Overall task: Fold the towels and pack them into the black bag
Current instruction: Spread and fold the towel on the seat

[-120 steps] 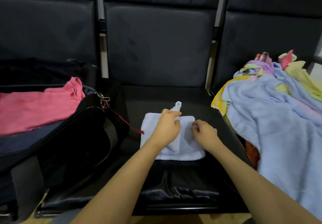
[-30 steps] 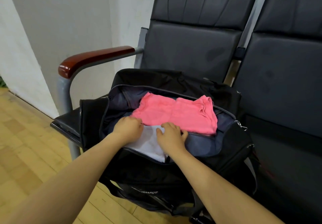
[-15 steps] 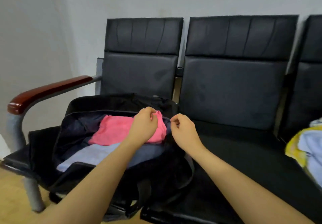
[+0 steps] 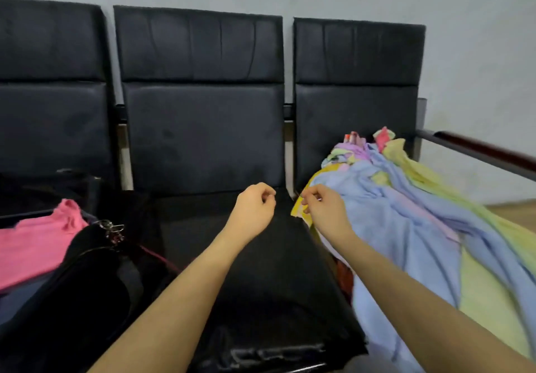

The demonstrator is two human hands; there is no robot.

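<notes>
The black bag (image 4: 87, 285) lies open on the left seat, with a folded pink towel (image 4: 34, 245) showing inside. An unfolded pile of towels covers the right seat, mostly a light blue towel (image 4: 406, 242) with a pale yellow towel (image 4: 493, 300) and small coloured cloths behind it. My left hand (image 4: 255, 207) hovers over the back of the middle seat, fingers curled, holding nothing. My right hand (image 4: 322, 207) is at the pile's left edge with its fingers curled too, and I see nothing gripped in it.
Three black padded chairs stand in a row against a grey wall. The middle seat (image 4: 275, 285) lies between bag and pile. A dark wooden armrest (image 4: 487, 152) runs along the right side, past the pile.
The white towel I folded on the middle seat went into the bag. Since then my view and both hands have swung right, from the bag to the towel pile.
</notes>
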